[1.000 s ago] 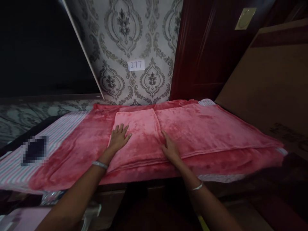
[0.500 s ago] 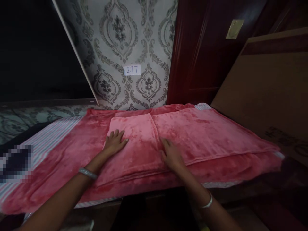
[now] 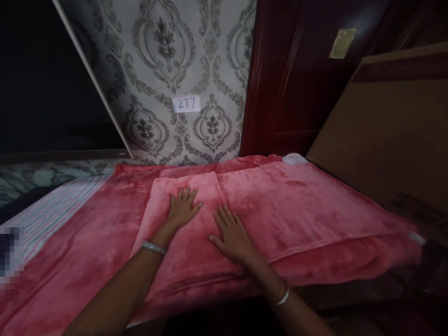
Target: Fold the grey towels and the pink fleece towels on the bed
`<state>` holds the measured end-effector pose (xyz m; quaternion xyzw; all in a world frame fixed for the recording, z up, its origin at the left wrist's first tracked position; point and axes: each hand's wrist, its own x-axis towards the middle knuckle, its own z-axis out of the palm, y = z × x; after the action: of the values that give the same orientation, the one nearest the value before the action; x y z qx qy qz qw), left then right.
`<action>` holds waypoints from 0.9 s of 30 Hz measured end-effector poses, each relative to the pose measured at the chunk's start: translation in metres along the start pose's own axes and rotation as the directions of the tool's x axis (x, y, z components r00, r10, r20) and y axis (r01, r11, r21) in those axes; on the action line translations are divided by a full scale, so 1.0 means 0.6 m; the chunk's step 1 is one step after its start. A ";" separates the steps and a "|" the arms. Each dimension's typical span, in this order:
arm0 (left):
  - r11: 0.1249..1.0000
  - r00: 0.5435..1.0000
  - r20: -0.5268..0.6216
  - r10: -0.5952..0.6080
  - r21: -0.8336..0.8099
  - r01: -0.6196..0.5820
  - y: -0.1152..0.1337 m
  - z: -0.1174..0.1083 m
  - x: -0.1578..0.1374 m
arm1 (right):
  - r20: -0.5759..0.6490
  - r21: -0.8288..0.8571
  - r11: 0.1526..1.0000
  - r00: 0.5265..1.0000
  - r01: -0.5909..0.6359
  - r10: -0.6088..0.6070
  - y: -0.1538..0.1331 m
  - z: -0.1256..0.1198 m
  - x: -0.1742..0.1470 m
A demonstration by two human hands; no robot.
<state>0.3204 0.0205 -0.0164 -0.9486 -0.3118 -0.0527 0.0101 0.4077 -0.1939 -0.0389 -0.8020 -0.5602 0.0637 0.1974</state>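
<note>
A pink plush blanket, partly folded over, lies spread in front of me. Its left part is doubled into a thicker flap whose edge runs down near the middle. My left hand rests flat on that flap with its fingers spread. Beside it, my right hand lies flat near the flap's right edge, thumb apart from the fingers. Neither hand grips the fabric. Beneath the folded layers, more pink fabric spreads out to the left and along the front.
A striped cloth shows at the left, and a dark screen stands behind it. A large cardboard box is on the right. Patterned wallpaper with a paper label and a dark red door form the back.
My left hand has moved right across the flap. The right hand has shifted left from the flap's edge, its fingers now stretched flat. The view has tilted and moved slightly.
</note>
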 end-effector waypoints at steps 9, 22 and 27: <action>0.991 0.984 0.126 0.130 -0.043 -0.125 0.034 -0.041 0.083 | -0.015 0.034 0.999 1.000 0.003 -0.003 -0.004 -0.006 -0.001; 0.982 0.982 0.065 0.176 -0.076 -0.171 0.082 0.016 0.167 | -0.004 0.087 0.996 1.000 -0.001 0.001 0.003 0.000 -0.003; 0.981 0.982 0.062 0.179 -0.090 -0.174 0.079 0.017 0.167 | -0.014 0.081 0.997 1.000 -0.010 0.011 0.000 0.000 -0.002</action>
<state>0.4298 0.0422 -0.0149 -0.9734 -0.2241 -0.0314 -0.0363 0.4075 -0.1951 -0.0392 -0.7966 -0.5515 0.0817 0.2336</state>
